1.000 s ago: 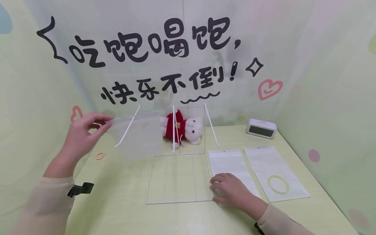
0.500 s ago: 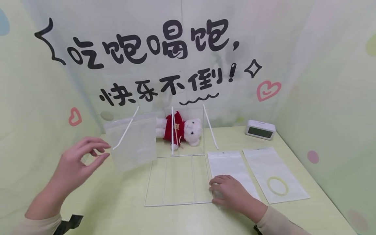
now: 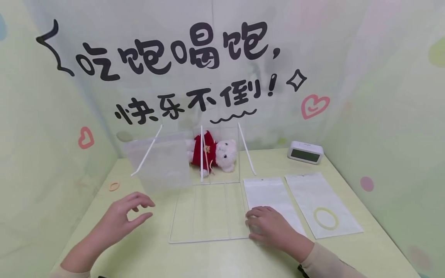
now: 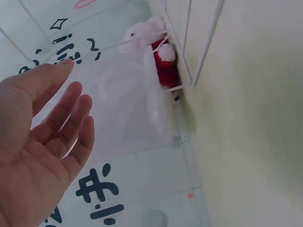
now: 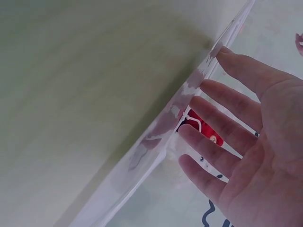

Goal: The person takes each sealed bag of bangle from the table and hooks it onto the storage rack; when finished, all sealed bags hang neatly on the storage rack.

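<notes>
A translucent zip bag point(image 3: 161, 166) hangs by its top edge on the left prong of a white wire rack point(image 3: 247, 149). My left hand point(image 3: 119, 220) is below and in front of this bag, thumb and fingers apart, holding nothing. In the left wrist view the bag stands beyond my fingertips, apart from them. On the table, my right hand point(image 3: 272, 227) rests its fingertips on the left edge of a white zip bag point(image 3: 267, 189) that lies flat beside the rack's base. The right wrist view has its fingers loosely spread against the plastic.
Further right lies another white zip bag point(image 3: 309, 189) with a yellow ring point(image 3: 336, 221) seen on or through it. A small orange ring point(image 3: 110, 188) sits at the left. Behind the rack lies a teddy bear point(image 3: 225, 150) in red; a white digital clock point(image 3: 306, 153) stands back right.
My left hand has let go of the translucent bag, which now hangs on the rack, and has moved down and to the right. My right hand has stayed in place.
</notes>
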Motion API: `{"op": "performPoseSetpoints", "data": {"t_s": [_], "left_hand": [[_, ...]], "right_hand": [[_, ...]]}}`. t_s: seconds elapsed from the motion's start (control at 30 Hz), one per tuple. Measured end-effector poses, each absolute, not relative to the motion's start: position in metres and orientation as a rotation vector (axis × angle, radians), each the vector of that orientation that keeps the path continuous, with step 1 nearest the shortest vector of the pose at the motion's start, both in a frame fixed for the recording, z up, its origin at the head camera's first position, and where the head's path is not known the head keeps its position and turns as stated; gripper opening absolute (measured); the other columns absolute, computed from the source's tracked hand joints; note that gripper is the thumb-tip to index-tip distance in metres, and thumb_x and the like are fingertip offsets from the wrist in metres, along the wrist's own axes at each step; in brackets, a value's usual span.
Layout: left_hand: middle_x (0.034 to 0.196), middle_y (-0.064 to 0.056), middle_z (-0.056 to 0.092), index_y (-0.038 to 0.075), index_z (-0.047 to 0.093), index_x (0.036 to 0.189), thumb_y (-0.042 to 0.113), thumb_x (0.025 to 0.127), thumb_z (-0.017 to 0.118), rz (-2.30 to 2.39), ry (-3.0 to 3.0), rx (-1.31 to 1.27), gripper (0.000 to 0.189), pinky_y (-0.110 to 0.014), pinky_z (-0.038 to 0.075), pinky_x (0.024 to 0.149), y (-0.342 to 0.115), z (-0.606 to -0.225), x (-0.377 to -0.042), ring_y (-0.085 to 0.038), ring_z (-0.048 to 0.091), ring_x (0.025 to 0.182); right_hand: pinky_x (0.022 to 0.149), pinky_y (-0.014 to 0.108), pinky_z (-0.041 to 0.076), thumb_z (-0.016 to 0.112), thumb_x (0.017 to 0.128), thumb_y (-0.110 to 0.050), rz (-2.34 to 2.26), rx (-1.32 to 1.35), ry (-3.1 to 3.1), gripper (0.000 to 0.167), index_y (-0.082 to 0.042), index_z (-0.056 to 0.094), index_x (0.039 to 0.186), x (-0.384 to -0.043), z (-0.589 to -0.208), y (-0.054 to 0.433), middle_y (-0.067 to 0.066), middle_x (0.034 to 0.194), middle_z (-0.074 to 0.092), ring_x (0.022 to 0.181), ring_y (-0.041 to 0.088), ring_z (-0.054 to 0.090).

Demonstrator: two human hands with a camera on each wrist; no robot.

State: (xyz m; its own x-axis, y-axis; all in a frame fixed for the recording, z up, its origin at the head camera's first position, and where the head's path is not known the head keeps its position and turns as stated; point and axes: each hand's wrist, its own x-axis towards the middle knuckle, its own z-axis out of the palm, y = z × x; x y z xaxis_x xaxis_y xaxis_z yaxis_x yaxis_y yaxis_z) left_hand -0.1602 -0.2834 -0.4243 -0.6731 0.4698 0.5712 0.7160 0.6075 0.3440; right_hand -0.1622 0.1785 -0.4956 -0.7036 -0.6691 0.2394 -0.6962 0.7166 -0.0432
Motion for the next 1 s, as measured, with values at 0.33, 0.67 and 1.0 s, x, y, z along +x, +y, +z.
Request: {"op": "performPoseSetpoints", "data": {"t_s": [0.33,0.67,1.0], "left_hand": [[0.105,0.011,0.070,0.022,0.073,0.103,0.012,0.083,0.086,-0.873,-2.712,-1.043,0.026,-0.023,0.058,0.067,-0.272,-0.484,-0.170,-0.009,0.065,0.090],[0.115,0.011,0.069,0.021,0.078,0.105,0.028,0.076,0.089,-0.470,-2.814,-0.987,0.032,-0.038,0.060,0.092,-0.269,-0.503,-0.165,-0.016,0.065,0.106],[0.120,0.009,0.068,0.020,0.078,0.108,0.031,0.079,0.087,-0.407,-2.856,-0.966,0.033,-0.037,0.061,0.093,-0.266,-0.508,-0.161,-0.016,0.064,0.110]], "right_hand": [[0.099,0.043,0.056,0.083,0.081,-0.034,0.170,1.094,-2.727,0.029,-0.019,0.080,0.105,-0.164,-0.491,0.178,-0.003,0.119,0.073,0.116,0.021,0.066],[0.097,0.041,0.056,0.083,0.080,-0.035,0.155,1.093,-2.716,0.029,-0.020,0.080,0.104,-0.162,-0.494,0.177,-0.004,0.118,0.073,0.115,0.020,0.066],[0.097,0.042,0.056,0.082,0.081,-0.035,0.132,1.116,-2.732,0.027,-0.021,0.080,0.104,-0.163,-0.490,0.177,-0.004,0.118,0.073,0.115,0.020,0.066]]}}
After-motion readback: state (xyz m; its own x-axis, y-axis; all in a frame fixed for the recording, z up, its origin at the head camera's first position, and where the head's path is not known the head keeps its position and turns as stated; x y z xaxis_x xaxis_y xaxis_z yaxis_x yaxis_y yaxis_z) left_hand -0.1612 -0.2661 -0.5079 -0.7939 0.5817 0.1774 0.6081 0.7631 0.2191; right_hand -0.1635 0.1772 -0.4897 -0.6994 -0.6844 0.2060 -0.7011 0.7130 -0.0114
